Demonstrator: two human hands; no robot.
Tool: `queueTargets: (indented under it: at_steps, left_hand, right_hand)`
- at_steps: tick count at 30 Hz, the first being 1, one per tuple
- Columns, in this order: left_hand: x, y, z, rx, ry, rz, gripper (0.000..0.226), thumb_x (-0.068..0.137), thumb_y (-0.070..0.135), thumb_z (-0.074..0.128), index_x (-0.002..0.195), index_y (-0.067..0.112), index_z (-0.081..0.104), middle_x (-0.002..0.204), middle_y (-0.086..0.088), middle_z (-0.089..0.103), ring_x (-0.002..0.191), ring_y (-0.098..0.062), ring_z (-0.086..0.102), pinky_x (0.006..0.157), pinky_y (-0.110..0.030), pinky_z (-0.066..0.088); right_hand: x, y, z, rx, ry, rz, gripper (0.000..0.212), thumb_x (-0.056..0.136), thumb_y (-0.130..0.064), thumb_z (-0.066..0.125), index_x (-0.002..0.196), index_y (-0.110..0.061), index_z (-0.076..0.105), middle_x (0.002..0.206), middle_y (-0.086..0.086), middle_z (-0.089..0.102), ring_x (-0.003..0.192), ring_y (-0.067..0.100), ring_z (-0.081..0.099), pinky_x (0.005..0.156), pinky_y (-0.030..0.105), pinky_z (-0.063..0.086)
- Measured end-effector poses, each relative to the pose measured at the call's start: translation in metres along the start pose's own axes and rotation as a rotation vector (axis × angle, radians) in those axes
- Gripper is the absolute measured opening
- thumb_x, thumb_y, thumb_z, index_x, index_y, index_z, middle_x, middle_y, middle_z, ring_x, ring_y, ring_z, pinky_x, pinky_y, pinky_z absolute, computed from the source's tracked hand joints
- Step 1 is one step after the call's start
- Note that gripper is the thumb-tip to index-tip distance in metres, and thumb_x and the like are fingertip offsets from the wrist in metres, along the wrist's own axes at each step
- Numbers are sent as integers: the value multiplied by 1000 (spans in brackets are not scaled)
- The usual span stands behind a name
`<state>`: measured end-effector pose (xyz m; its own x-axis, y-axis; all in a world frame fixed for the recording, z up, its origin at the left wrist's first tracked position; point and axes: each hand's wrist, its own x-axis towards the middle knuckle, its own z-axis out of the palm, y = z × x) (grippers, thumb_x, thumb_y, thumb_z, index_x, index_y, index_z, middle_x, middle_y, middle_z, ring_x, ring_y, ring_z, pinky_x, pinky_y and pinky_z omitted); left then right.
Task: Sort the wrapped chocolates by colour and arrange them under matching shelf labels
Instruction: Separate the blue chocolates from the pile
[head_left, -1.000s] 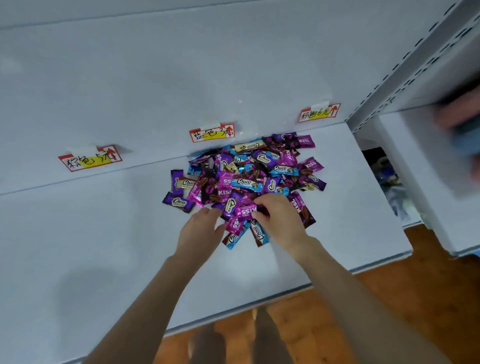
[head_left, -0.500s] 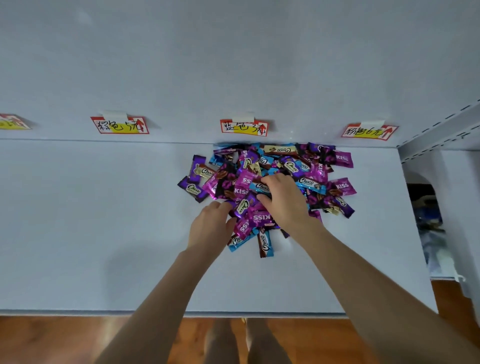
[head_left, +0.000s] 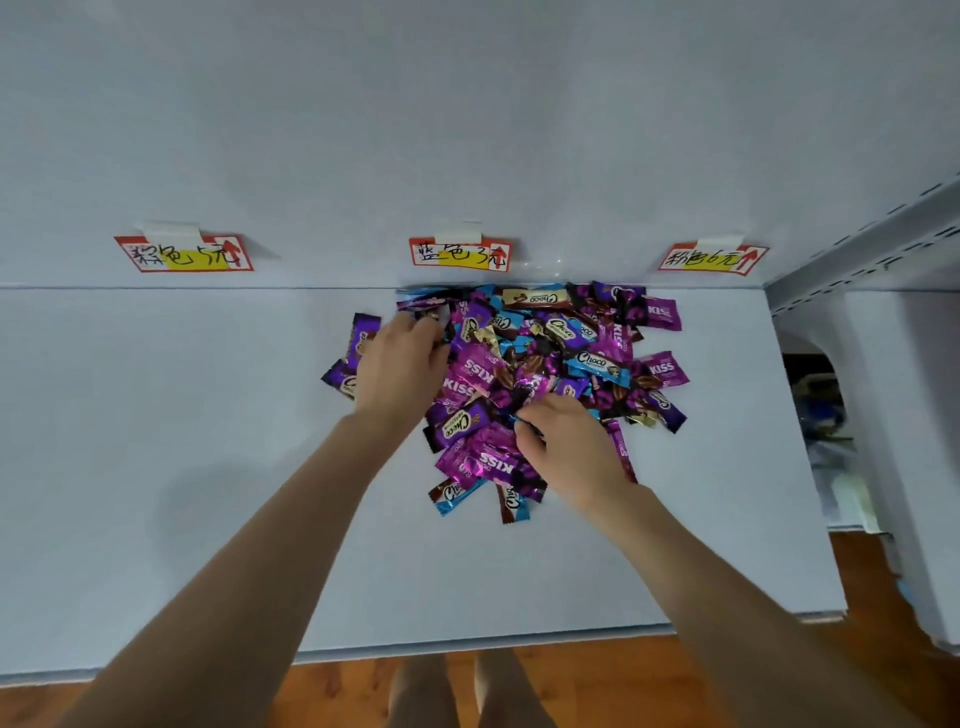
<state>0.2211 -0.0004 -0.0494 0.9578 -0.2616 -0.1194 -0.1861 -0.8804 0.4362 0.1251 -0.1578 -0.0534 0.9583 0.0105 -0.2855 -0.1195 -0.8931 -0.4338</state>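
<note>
The pile of wrapped chocolates (head_left: 524, 364), purple, magenta and blue pieces mixed and unsorted, lies on the white shelf (head_left: 156, 441) against its back panel, directly under both sets of fingers. The left hand (head_left: 400, 371) rests on the pile's left edge with its fingers (head_left: 418, 327) extended over the wrappers and only the tips bent down; no piece is seen gripped. Two purple pieces lie just left of these fingers. The right hand (head_left: 569, 447) sits on the near middle of the pile, fingers (head_left: 530, 413) curled with the thumb drawn toward them against the wrappers; whether they hold a piece cannot be told. Beyond the fingers, on the back panel, are three handwritten labels: left label (head_left: 184, 254), centre label (head_left: 460, 254), right label (head_left: 714, 258).
</note>
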Motion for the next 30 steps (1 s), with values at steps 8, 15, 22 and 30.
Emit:
queueTargets:
  at_steps: [8,15,22,30]
  left_hand:
    - [28,32,24,124,-244,189,43,97,17,48,139,25,44,122,-14,42,105,-32,49,76,-39,47]
    - [25,31,14,248,-399,100,33,89,24,61,118,9,54,125,-13,45,104,-30,55,80,-39,48]
    - [7,18,3,82,-370,-5,28,87,29,65,101,6,58,113,-14,54,96,-28,56,73,-32,42]
    - [-15,41,14,-42,-162,98,21,93,19,55,105,4,63,102,-11,56,87,-22,54,68,-26,40]
  right_hand:
    - [-9,13,-13,403,71,174,32,97,-15,44,124,-1,53,111,13,62,94,15,55,76,9,35]
    - [-11,20,-10,402,73,151,31,96,-14,46,123,-3,54,108,10,63,90,12,56,73,9,35]
    - [-5,22,-12,472,141,192,9,94,-13,47,100,-8,50,68,-2,52,55,9,46,49,23,36]
    - [27,52,-35,147,229,369,32,90,-29,57,111,-6,49,104,11,55,90,23,54,68,30,41]
